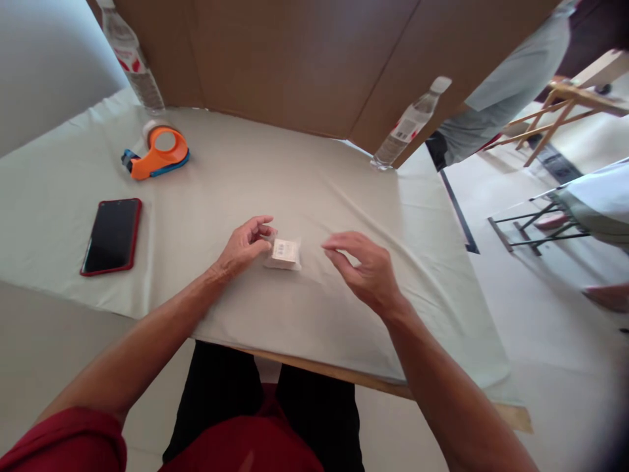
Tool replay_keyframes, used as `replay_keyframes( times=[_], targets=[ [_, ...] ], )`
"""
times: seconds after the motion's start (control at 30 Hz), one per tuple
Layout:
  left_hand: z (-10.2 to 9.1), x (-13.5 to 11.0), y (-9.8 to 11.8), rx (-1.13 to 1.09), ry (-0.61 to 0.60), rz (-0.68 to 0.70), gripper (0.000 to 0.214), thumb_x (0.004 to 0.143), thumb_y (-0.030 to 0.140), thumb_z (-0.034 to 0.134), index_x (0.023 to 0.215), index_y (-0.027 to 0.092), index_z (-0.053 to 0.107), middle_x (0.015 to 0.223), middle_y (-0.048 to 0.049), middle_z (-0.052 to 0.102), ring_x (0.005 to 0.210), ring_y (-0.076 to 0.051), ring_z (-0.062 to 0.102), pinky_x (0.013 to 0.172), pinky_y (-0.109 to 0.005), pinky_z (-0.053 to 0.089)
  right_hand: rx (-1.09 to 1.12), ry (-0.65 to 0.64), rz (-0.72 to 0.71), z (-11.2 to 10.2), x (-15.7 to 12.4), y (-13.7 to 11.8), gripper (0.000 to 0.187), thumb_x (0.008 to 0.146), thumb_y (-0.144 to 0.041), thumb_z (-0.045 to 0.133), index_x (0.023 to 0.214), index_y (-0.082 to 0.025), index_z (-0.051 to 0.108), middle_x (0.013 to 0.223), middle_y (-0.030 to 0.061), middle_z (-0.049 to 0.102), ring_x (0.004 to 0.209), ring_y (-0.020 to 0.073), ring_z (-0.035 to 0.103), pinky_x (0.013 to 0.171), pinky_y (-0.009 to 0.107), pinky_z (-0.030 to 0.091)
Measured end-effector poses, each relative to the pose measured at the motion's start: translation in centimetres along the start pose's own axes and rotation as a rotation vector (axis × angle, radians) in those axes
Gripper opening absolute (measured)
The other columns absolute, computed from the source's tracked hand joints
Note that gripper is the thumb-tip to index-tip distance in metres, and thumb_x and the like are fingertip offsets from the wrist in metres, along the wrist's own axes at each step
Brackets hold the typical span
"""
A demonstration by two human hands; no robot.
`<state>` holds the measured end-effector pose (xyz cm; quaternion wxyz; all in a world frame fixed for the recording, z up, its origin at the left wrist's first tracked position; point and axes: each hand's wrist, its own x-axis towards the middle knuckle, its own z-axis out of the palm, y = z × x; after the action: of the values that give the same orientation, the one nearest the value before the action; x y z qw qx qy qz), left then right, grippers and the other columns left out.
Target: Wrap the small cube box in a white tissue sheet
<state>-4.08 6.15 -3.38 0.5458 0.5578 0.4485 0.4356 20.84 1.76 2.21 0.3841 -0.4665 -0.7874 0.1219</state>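
Note:
A small pale box in clear plastic wrapping [285, 252] lies on the cloth-covered table in front of me, with small dark print on its top. My left hand [246, 244] is at its left side, thumb and fingers closed on the edge of the wrapping, index finger raised. To the right of the box, apart from it, my right hand [363, 265] hovers above the cloth. Its thumb and forefinger tips are pinched together; whether anything thin is between them cannot be made out.
An orange tape dispenser [167, 156] and a red-cased phone [113, 236] lie on the left. Two water bottles [132, 62] [410, 124] stand by the brown cardboard panel [295, 59] at the back. Another person [511, 85] is beyond it, near folding stools.

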Motion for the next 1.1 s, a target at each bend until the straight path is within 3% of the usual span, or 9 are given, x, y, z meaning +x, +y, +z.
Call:
replay_keyframes(
  times=[0.07,0.17,0.33,0.5,0.67,0.83,1.1],
  targets=[
    [0.0,0.0,0.1,-0.007,-0.007,-0.001,0.064,0.064,0.028,0.064,0.126,0.013,0.058,0.107,-0.0103,0.07,0.09,-0.02,0.064,0.085,-0.037,0.05,0.103,-0.071,-0.069,2.2,3.0,-0.4,0.015,0.093,-0.025,0.058,0.088,-0.024,0.073,0.092,0.0045,0.077,0.088,0.0196,0.069,0.085,0.038,0.055],
    [0.1,0.2,-0.2,0.002,0.004,-0.003,0.065,0.063,0.027,0.065,0.126,0.012,0.058,0.106,-0.0098,0.069,0.087,-0.019,0.062,0.083,-0.035,0.05,0.243,-0.199,-0.073,3.8,5.6,0.3,0.015,0.092,-0.023,0.059,0.088,-0.022,0.073,0.088,0.0025,0.076,0.078,0.0153,0.066,0.075,0.031,0.052],
    [0.2,0.3,-0.3,0.005,-0.017,-0.028,0.061,0.064,0.026,0.064,0.124,0.014,0.059,0.103,-0.0082,0.068,0.086,-0.018,0.062,0.081,-0.033,0.05,0.325,-0.388,-0.072,3.5,6.0,2.4,0.01,0.088,-0.025,0.065,0.085,-0.021,0.073,0.081,0.0011,0.073,0.069,0.0124,0.06,0.067,0.027,0.048],
    [0.3,0.1,0.0,0.045,-0.012,-0.038,0.057,0.066,0.023,0.065,0.122,0.015,0.061,0.102,-0.0075,0.069,0.089,-0.019,0.063,0.081,-0.033,0.05,0.177,-0.497,-0.143,2.8,5.5,2.7,0.012,0.089,-0.03,0.068,0.093,-0.022,0.075,0.089,0.0034,0.072,0.076,0.0145,0.061,0.07,0.028,0.046],
    [0.4,0.0,0.1,0.031,-0.031,-0.03,0.054,0.067,0.023,0.065,0.12,0.016,0.061,0.097,-0.0061,0.069,0.089,-0.019,0.064,0.081,-0.033,0.051,-0.119,-0.492,-0.274,3.1,5.2,1.7,0.013,0.091,-0.027,0.066,0.096,-0.023,0.077,0.092,0.0058,0.072,0.083,0.0188,0.063,0.076,0.033,0.041],
    [0.3,0.1,-0.1,0.047,-0.027,-0.01,0.053,0.067,0.022,0.064,0.119,0.015,0.062,0.096,-0.0059,0.07,0.087,-0.018,0.065,0.083,-0.034,0.051,-0.297,-0.416,-0.352,4.2,4.8,0.9,0.02,0.094,-0.02,0.056,0.082,-0.021,0.073,0.084,0.0064,0.07,0.076,0.0187,0.056,0.071,0.035,0.031],
    [0.3,0.0,-0.1,0.101,-0.019,0.009,0.054,0.068,0.023,0.064,0.121,0.016,0.063,0.103,-0.008,0.071,0.093,-0.02,0.064,0.089,-0.035,0.051,-0.163,-0.323,-0.129,5.4,4.8,1.7,0.013,0.093,-0.02,0.048,0.084,-0.021,0.057,0.08,0.0048,0.064,0.073,0.0187,0.052,0.073,0.034,0.034]
  ],
)
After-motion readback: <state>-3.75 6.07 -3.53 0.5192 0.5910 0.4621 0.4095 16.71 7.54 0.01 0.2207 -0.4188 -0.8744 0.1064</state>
